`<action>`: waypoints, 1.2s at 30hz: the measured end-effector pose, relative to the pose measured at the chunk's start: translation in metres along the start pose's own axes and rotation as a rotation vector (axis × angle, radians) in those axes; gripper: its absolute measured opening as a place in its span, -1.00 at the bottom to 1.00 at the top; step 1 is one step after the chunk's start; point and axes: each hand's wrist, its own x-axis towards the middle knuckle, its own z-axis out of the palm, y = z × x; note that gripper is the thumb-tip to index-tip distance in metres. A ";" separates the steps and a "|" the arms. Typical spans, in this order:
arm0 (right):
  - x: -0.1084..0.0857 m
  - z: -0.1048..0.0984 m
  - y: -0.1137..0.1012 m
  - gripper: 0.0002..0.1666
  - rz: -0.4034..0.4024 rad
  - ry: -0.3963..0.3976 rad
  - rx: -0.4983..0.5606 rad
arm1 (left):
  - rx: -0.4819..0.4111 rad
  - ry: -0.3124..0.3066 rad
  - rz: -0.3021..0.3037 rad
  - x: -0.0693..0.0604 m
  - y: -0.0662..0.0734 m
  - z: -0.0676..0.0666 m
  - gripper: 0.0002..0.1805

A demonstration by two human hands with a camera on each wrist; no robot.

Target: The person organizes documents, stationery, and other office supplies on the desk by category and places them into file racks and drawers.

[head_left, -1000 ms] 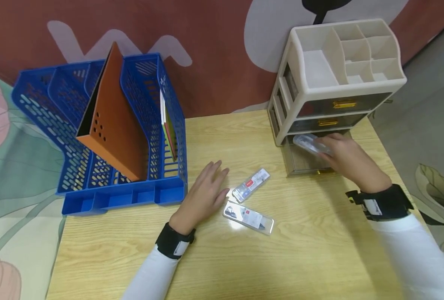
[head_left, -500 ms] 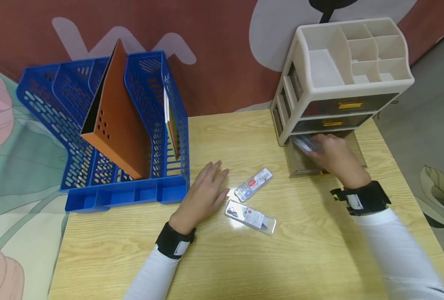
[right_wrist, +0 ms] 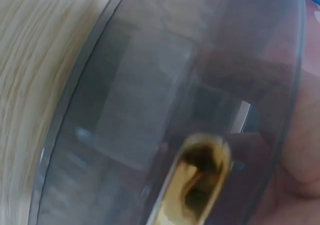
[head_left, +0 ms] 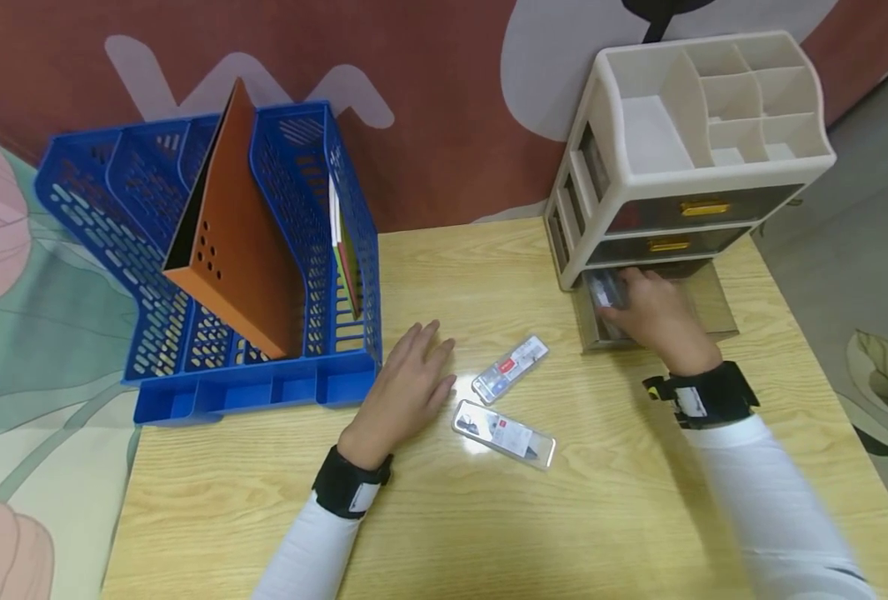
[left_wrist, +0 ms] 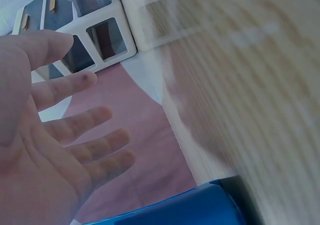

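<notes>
My right hand [head_left: 660,315] reaches into the pulled-out bottom drawer [head_left: 716,308] of a cream desktop organizer [head_left: 616,196]. It pinches a clear plastic case [head_left: 606,290] low in the drawer's left side. In the right wrist view, the smoky see-through drawer front [right_wrist: 145,95] with its gold handle [right_wrist: 200,180] covers most of the scene, partly hiding the hand. My left hand [head_left: 405,390] hovers or rests over the table, fingers spread and holding nothing. Beside it lie two more clear cases: a smaller one with a red label [head_left: 510,368] and a longer one [head_left: 504,434].
A blue perforated file rack [head_left: 256,383] stands at the left, bearing an orange folder [head_left: 241,242] and thin booklets [head_left: 344,258]. The organizer's two upper drawers [head_left: 706,208] are closed. A patterned cloth backdrop [head_left: 444,108] rises behind the wooden table [head_left: 504,533].
My right hand has moved left and lowered the clear case from above the drawer's rim into the drawer. The left hand stays where it was; the view has shifted slightly.
</notes>
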 end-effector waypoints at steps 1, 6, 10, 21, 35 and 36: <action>0.000 0.001 -0.002 -0.13 0.010 -0.003 0.003 | -0.001 -0.002 -0.002 0.000 0.000 0.000 -0.46; 0.000 0.004 -0.008 -0.07 0.083 -0.042 0.029 | -0.014 -0.010 -0.011 0.000 0.001 0.000 -0.46; 0.000 0.005 -0.013 -0.12 0.104 -0.040 0.039 | -0.016 -0.007 -0.004 0.003 0.002 0.000 -0.48; -0.021 -0.007 -0.022 -0.28 0.035 -0.011 0.044 | -0.027 -0.044 0.028 0.008 0.008 0.008 -0.51; -0.061 0.009 -0.065 -0.39 -0.548 0.254 0.042 | -0.036 -0.107 0.008 0.015 0.019 0.012 -0.47; -0.061 0.013 -0.067 -0.36 -0.561 0.200 0.041 | -0.039 -0.112 0.008 0.016 0.020 0.012 -0.47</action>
